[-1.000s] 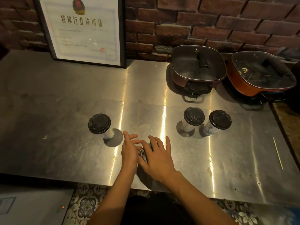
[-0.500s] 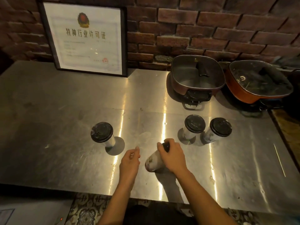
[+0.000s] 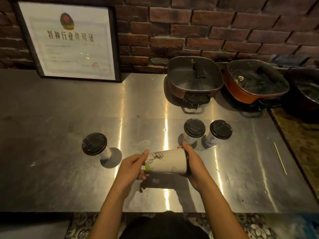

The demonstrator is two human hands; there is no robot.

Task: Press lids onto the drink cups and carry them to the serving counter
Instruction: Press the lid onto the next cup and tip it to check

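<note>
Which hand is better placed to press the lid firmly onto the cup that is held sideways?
Probably the right. The right hand wraps the black lid of the paper cup, while the left hand only holds its base.

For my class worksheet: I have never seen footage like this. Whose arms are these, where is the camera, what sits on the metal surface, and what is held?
No machine: these are a person's bare hands, filmed by one wide-angle camera worn on the head, looking down. The left hand grips the base and the right hand wraps the black-lidded top of a white paper cup, held sideways above the steel counter. On it stand a left cup, a middle cup and a right cup, all lidded. Behind are a brown pot, an orange pot and a framed certificate.
</note>
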